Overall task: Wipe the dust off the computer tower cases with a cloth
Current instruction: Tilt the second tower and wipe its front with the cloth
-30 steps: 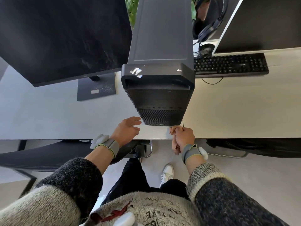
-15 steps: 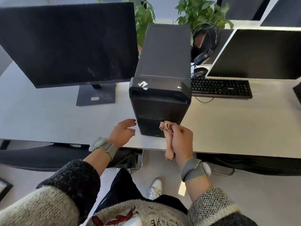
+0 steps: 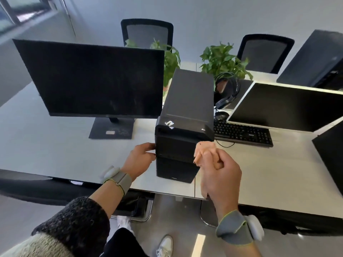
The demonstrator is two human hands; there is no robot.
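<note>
A black computer tower case [image 3: 187, 115] stands upright near the front edge of a pale grey desk [image 3: 55, 151]. My left hand [image 3: 138, 160] rests against the case's left front edge, fingers curled on the corner. My right hand [image 3: 220, 175] is raised in front of the case's right front corner, closed around a bunched peach-coloured cloth [image 3: 205, 151] that pokes out above the fist against the front panel. A second black tower case [image 3: 315, 60] stands at the far right of the desk.
A large dark monitor [image 3: 92, 80] on its stand is left of the case. To the right lie a black keyboard [image 3: 241, 133], a white-framed monitor [image 3: 285, 106], headphones [image 3: 227, 93] and potted plants [image 3: 220, 60]. Two office chairs [image 3: 146, 32] stand behind the desk.
My view has tilted up and back, showing the room. My right hand has lifted the cloth from the case's bottom front edge to its upper right front. My left hand has moved onto the left edge.
</note>
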